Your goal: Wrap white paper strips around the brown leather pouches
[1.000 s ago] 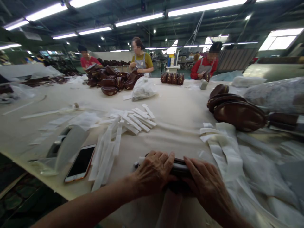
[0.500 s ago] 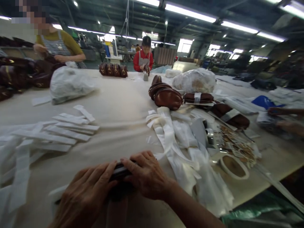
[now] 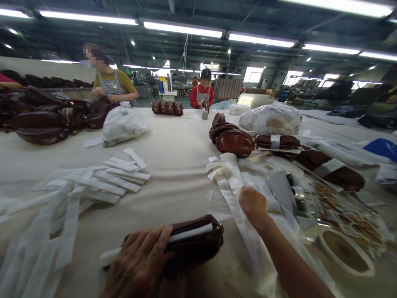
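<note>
A dark brown leather bag (image 3: pixel 198 244) lies tilted in front of me, a white strip (image 3: pixel 192 232) running along its top and a gold-coloured ring at its right end. My left hand (image 3: pixel 142 256) is wrapped round the bag's left part, with the thumb low on its near side. Farther right, my right hand (image 3: pixel 252 205) is closed at the pile of long white strips (image 3: pixel 231 188), its fingertips pinched against one of them. The fingers' undersides are hidden.
Short white strips (image 3: pixel 108 178) are heaped at left. Brown bags (image 3: pixel 235 142) and a plastic-wrapped bundle (image 3: pixel 269 118) stand beyond the right hand. A tape roll (image 3: pixel 344 252) and tangled tags lie at right. Two people (image 3: pixel 114 85) (image 3: pixel 201 91) work across the table.
My right hand has left the bag and moved right and away from me to the long white strips. My left hand still holds the bag, now more in sight. The view has shifted.
</note>
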The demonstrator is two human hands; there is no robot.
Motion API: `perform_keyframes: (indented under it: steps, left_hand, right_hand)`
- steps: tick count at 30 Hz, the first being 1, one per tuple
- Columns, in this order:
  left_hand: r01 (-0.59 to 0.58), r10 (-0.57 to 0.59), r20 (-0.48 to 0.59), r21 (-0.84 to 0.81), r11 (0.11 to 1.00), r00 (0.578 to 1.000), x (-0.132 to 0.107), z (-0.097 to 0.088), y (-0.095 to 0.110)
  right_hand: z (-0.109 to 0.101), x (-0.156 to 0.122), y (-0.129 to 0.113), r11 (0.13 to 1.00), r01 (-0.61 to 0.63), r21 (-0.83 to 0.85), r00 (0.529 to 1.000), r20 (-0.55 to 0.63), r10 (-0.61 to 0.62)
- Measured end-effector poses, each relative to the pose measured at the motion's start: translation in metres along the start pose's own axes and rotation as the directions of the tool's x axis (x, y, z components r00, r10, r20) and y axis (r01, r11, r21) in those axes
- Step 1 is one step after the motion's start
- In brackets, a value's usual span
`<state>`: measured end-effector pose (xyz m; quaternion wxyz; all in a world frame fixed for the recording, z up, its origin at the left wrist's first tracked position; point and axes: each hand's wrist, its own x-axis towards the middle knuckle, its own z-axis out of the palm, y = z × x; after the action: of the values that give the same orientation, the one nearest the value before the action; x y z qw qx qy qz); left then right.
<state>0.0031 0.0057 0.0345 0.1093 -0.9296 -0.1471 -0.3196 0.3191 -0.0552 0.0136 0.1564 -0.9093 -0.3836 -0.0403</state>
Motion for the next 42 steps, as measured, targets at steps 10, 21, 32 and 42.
perform_keyframes:
  steps: [10,21,32,42]
  left_hand:
    - [0.042,-0.045,-0.032,-0.090,0.995,0.998,-0.005,0.009,0.001]
    - [0.110,-0.111,-0.002,-0.043,0.993,0.994,0.009,-0.005,0.008]
    - [0.146,-0.136,0.091,-0.104,0.984,0.986,0.007,-0.007,0.009]
    - [0.161,-0.153,0.083,-0.101,0.982,0.985,0.004,-0.006,0.007]
  right_hand:
    - [-0.036,0.009,0.045,0.971,0.057,0.234,0.995,0.069,-0.076]
    - [-0.103,-0.007,-0.086,0.435,0.818,0.376,0.539,-0.236,-0.809]
    - [-0.098,-0.012,-0.120,0.835,0.541,-0.101,0.716,-0.465,-0.520]
    - [-0.106,-0.036,-0.105,0.027,0.852,0.522,0.153,-0.201,-0.968]
